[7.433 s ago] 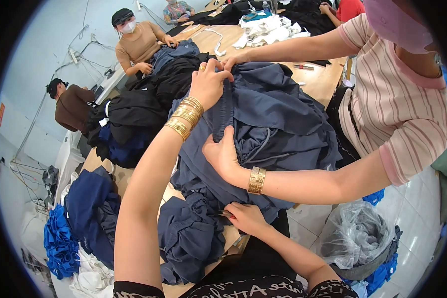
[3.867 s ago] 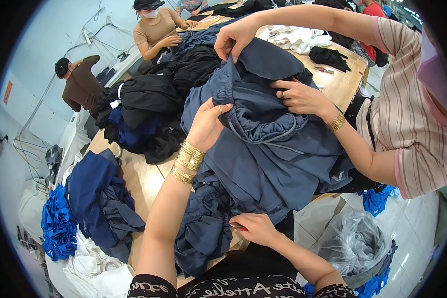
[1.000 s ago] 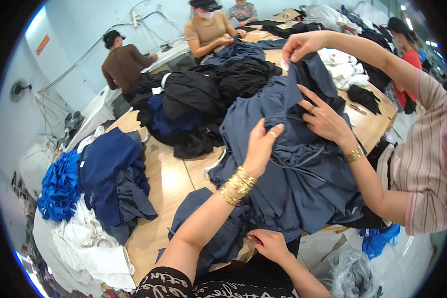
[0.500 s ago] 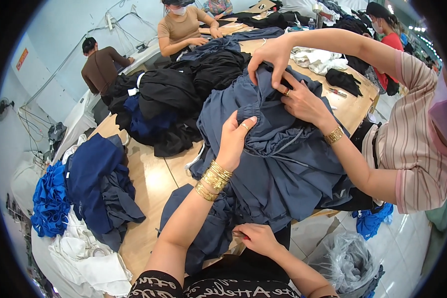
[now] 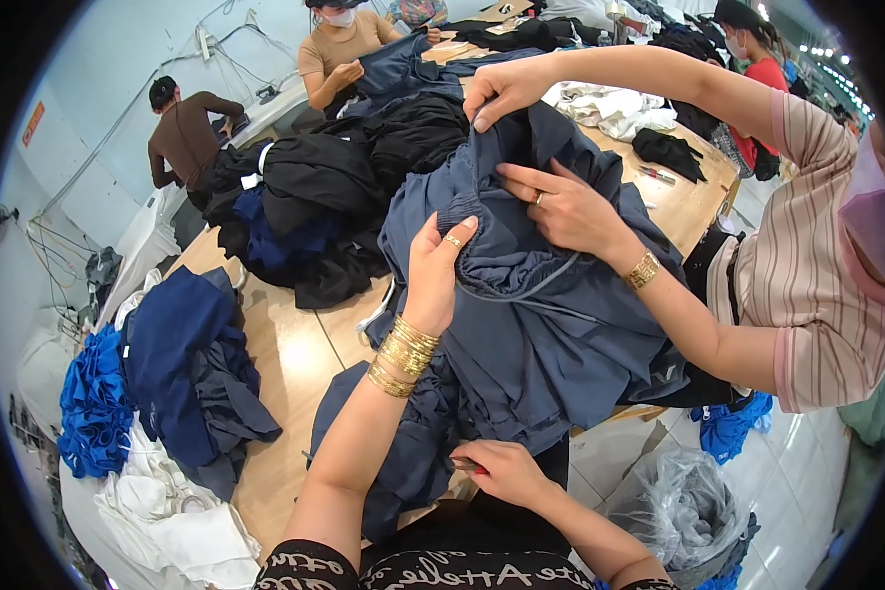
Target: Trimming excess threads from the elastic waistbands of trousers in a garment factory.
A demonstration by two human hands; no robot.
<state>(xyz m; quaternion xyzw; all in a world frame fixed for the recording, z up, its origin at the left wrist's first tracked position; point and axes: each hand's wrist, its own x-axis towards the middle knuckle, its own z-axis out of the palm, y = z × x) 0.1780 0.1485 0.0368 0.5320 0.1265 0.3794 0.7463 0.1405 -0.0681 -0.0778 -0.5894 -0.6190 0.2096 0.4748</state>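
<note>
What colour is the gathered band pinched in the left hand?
The gathered band is dark blue-grey, seen best in the head view.

Wht script lettering (image 5: 511,573) across wearer's blk shirt (image 5: 442,537); orange sign (image 5: 32,125) on L wall (image 5: 57,157), too sm. to read.

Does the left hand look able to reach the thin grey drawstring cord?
Probably yes: the left hand holds the dark blue-grey gathered waistband near the cord, whose near curve lies uncovered, though its grip may need loosening.

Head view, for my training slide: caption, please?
Left hand pinches a gathered blue-gray waistband; right hand holds a partly hidden tool.
</note>
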